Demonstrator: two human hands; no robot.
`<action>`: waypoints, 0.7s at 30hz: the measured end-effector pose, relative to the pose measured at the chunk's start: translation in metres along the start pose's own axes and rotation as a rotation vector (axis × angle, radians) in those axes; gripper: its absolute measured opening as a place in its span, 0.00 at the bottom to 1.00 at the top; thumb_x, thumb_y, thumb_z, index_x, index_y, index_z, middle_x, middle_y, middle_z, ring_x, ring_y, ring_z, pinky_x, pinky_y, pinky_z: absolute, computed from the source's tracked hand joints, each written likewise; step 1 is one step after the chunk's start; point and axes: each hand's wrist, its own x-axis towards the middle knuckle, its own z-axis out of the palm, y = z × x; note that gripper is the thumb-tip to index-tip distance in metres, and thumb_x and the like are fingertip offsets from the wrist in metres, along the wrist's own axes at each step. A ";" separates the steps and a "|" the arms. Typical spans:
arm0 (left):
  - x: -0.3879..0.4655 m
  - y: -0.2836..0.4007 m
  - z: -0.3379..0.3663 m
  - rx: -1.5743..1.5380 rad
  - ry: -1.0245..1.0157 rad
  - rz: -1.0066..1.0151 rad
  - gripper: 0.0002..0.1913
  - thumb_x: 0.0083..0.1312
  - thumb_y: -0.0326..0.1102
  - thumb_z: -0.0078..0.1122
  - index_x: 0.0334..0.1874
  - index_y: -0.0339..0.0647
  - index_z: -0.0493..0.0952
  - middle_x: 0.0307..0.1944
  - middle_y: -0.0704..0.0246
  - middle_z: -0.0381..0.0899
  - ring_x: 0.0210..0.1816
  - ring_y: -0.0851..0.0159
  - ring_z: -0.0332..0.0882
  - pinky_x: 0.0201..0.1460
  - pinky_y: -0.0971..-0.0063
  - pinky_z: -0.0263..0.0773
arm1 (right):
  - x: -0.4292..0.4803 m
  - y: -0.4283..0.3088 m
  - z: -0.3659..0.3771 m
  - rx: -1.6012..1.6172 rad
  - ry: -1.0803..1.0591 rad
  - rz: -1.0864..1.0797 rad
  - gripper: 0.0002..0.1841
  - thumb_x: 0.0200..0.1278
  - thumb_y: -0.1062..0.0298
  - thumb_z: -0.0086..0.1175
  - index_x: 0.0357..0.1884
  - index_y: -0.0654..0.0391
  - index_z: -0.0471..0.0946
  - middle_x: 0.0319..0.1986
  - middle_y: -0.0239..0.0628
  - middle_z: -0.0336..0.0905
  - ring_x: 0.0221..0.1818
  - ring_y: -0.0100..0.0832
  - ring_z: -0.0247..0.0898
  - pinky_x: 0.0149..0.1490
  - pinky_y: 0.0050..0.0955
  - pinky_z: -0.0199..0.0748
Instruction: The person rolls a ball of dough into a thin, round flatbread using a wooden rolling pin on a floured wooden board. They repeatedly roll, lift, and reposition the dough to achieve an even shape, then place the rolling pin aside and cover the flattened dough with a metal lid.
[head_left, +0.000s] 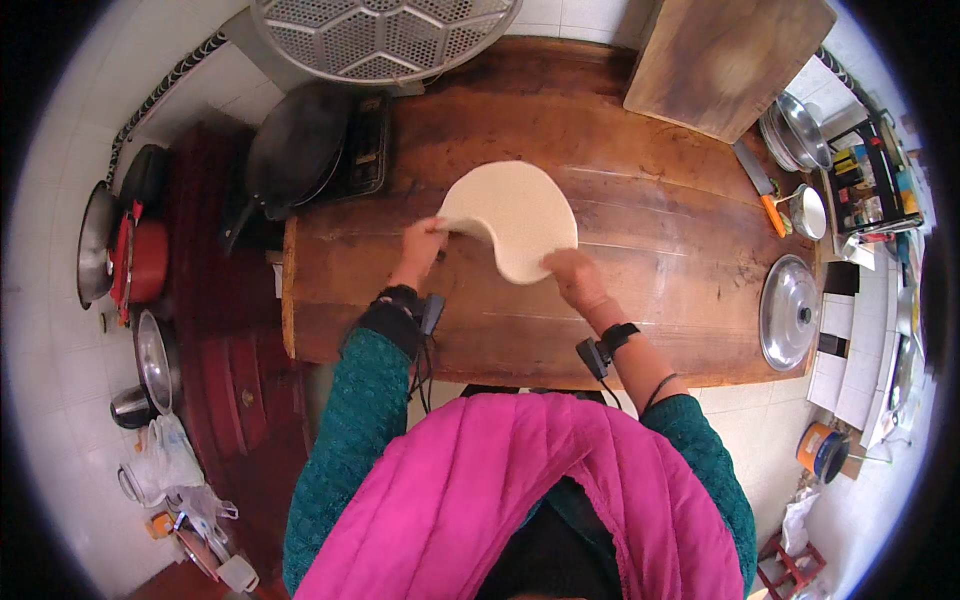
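A thin, pale sheet of rolled dough (517, 206) is held by its near edge between my two hands, over the middle of the wooden table (675, 225). My left hand (422, 241) pinches its left corner. At the lower right edge, my right hand (574, 276) grips the sheet, slightly blurred. Between the hands the near edge sags into a deep curve, while the far edge stays rounded. How much of the sheet rests on the wood I cannot tell. Each wrist wears a strapped device with a cable.
A black wok (296, 150) sits at the back left by an induction cooker (369, 142). A perforated steamer tray (390, 37) and a wooden board (727, 64) stand at the back. On the right are a knife (752, 171), a bowl (810, 212) and a metal lid (789, 311).
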 end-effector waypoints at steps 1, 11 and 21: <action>0.002 -0.012 0.000 0.014 -0.002 -0.067 0.14 0.68 0.24 0.59 0.54 0.33 0.83 0.46 0.66 0.85 0.44 0.71 0.82 0.40 0.77 0.79 | -0.011 0.006 0.010 0.002 -0.063 -0.007 0.18 0.55 0.80 0.55 0.46 0.53 0.85 0.51 0.46 0.84 0.59 0.51 0.76 0.63 0.45 0.75; 0.005 -0.031 -0.002 -0.331 0.185 -0.286 0.15 0.68 0.36 0.64 0.51 0.32 0.80 0.42 0.65 0.84 0.39 0.62 0.85 0.39 0.65 0.82 | 0.037 0.022 0.016 -0.108 0.177 0.658 0.31 0.58 0.60 0.65 0.61 0.66 0.71 0.52 0.59 0.78 0.55 0.59 0.74 0.59 0.52 0.73; 0.035 -0.048 0.028 0.036 0.165 -0.082 0.14 0.68 0.34 0.66 0.49 0.29 0.82 0.41 0.63 0.85 0.39 0.64 0.84 0.40 0.68 0.78 | 0.064 0.025 0.008 -0.117 -0.020 0.780 0.24 0.60 0.52 0.66 0.47 0.63 0.78 0.41 0.56 0.83 0.47 0.56 0.82 0.51 0.52 0.79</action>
